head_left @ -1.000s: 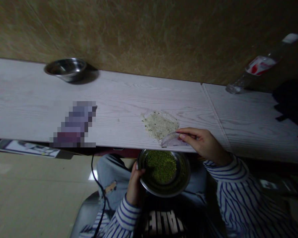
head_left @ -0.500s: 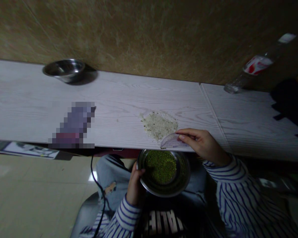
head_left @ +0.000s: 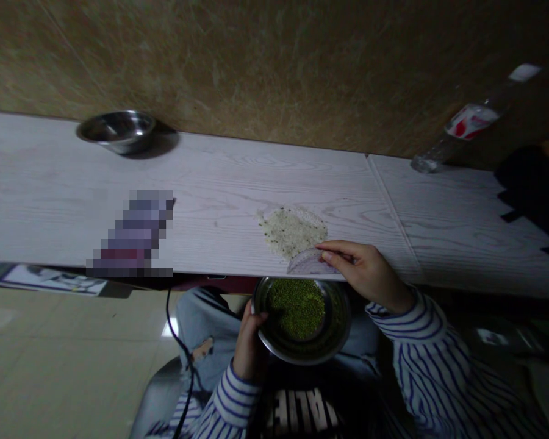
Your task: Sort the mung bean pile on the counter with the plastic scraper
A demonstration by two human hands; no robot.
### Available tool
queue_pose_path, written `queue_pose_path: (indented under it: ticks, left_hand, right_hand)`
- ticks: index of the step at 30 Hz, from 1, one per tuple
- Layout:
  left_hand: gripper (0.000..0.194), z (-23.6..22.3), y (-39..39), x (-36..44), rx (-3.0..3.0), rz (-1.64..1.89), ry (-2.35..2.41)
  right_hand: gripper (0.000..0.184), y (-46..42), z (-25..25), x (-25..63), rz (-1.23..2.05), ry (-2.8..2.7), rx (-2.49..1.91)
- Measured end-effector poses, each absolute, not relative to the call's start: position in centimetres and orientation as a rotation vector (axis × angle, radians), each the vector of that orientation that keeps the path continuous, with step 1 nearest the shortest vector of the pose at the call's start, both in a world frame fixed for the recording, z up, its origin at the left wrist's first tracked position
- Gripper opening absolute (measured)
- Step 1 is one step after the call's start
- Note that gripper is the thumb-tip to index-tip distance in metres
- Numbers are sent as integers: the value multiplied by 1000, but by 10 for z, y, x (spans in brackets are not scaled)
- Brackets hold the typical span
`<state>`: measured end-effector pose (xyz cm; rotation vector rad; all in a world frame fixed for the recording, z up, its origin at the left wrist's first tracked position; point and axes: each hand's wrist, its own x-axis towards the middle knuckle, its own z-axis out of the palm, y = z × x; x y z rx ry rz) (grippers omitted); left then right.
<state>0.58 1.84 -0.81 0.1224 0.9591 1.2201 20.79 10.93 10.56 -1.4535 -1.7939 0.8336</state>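
Observation:
My left hand (head_left: 249, 341) grips the left rim of a steel bowl (head_left: 343, 323), thumb over the edge. Green mung beans (head_left: 297, 308) cover the bowl's bottom. The bowl is held above my lap, just below the table's front edge. My right hand (head_left: 366, 268) pinches a clear plastic protractor (head_left: 306, 262) between thumb and fingers. The protractor lies low over the table near its front edge, curved side towards a spread pile of rice (head_left: 295, 231). Dark specks are scattered among the pale grains.
A second steel bowl (head_left: 119, 137) stands by the wall at the back left. A pixelated flat object (head_left: 130, 238) lies on the white table (head_left: 219, 177) at left. A plastic bottle (head_left: 469, 122) and a dark item (head_left: 535, 195) are at right. A black cable (head_left: 183, 341) hangs down.
My right hand has moved a little left along the table's front edge with the protractor. My left hand and the bowl of mung beans stay in place. The view has shifted slightly.

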Motion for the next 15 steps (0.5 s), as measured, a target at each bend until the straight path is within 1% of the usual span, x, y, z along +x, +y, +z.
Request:
queue_pose_path:
  ticks: [9, 15]
  left_hand:
    - [50, -12, 19, 3, 121, 1208, 999]
    - [50, -13, 17, 3, 91, 1204, 981]
  right_hand:
    - [26, 129, 90, 195, 807, -1721, -1414]
    - [26, 143, 89, 200, 754, -1705, -1408]
